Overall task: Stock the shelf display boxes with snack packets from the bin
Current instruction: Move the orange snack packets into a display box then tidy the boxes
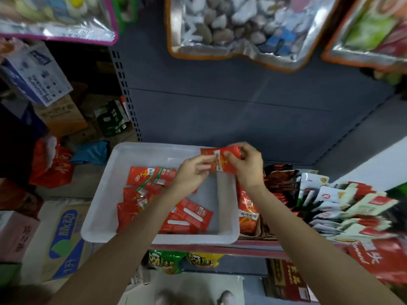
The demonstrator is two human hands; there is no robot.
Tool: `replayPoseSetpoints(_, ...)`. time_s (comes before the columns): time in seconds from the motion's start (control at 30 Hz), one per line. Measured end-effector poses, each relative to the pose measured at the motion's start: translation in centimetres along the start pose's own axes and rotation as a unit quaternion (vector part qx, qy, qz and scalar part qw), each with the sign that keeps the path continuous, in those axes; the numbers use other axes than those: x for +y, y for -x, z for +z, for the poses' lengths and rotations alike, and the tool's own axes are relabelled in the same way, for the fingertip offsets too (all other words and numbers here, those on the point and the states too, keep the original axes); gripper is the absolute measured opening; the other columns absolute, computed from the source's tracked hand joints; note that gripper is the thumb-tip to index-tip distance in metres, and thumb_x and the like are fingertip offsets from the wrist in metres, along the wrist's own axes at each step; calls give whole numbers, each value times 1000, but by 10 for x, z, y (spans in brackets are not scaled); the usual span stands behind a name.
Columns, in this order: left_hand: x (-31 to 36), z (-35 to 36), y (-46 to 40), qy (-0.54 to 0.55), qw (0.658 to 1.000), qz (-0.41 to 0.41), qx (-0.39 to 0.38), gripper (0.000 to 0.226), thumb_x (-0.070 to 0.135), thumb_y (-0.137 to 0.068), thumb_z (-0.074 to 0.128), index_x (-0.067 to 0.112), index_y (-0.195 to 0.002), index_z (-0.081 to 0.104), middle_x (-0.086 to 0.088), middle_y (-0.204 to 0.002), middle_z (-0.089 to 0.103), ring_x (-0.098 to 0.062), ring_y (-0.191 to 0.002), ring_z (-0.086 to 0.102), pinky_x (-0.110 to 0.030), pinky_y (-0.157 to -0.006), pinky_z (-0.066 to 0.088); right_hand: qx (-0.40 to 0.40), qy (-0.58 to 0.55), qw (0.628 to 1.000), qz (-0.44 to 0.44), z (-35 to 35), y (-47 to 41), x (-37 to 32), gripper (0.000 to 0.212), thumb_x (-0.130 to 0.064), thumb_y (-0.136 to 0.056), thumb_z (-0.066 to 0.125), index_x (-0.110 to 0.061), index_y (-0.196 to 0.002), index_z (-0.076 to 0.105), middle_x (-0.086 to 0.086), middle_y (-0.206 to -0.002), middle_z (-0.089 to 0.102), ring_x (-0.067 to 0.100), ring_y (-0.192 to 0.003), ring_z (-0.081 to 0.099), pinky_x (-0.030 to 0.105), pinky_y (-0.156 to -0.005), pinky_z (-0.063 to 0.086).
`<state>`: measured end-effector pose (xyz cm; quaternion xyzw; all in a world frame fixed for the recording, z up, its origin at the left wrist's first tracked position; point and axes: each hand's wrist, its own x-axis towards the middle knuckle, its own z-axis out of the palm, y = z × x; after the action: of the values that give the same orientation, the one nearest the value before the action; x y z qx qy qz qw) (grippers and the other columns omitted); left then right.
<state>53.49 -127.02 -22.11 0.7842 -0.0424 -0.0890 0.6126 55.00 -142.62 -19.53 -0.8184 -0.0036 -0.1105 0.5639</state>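
A white plastic bin (103,208) sits on the shelf edge with several red snack packets (187,216) lying loose inside. Above its far right corner I hold a small bunch of red packets (220,158). My right hand (247,166) grips their right end from above. My left hand (191,172) pinches their left edge with its fingertips. Right of the bin stands a cardboard display box (259,230) holding upright red packets (247,208) of the same kind.
More display boxes with dark red packets (279,183) and white-and-red packets (343,208) fill the shelf to the right. Large hanging snack bags (231,25) overhang from above. Cardboard cartons (63,236) crowd the floor at left. Green and yellow bags (167,260) lie on the lower shelf.
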Motion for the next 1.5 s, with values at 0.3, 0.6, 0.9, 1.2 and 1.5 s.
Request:
replayPoseSetpoints(0.3,25,68,-44,-282,949,24,-140,69,-7,-78,51,15,-142,38,-7,-147,35,-20,-136,32,-26,-111,26,110,27,993,-32,-90,-20,-8,6,-21,-86,66,-17,-82,66,-9,-72,66,5,-68,63,26,-65,50)
replayPoseSetpoints(0.6,30,72,-40,-354,927,78,-95,47,-1,-82,52,15,-125,58,-8,-122,46,-22,-123,39,-35,-106,33,37,41,998,-30,-104,-32,-5,3,-22,-87,65,-19,-86,64,-9,-77,65,6,-74,64,22,-68,51)
replayPoseSetpoints(0.9,25,62,-26,-375,915,89,-117,59,-6,-80,49,30,-125,59,-2,-152,23,-22,-140,22,-42,-109,32,-107,244,964,-27,-92,-46,-3,12,-12,-87,59,-1,-84,61,7,-77,63,25,-74,59,33,-68,46)
replayPoseSetpoints(1.2,25,67,-25,-373,914,69,-147,65,-6,-81,47,34,-131,52,6,-155,23,-17,-141,21,-42,-113,27,-278,381,882,-9,-81,-50,7,18,-16,-87,61,-14,-103,68,11,-106,65,29,-98,61,38,-83,50)
replayPoseSetpoints(1.5,18,57,-19,-267,960,82,-21,40,-1,-88,53,14,-125,59,-5,-133,53,-20,-125,45,-18,-100,30,-165,289,943,20,-76,-36,19,22,-10,-88,57,-17,-105,68,4,-102,70,21,-96,65,39,-86,53)
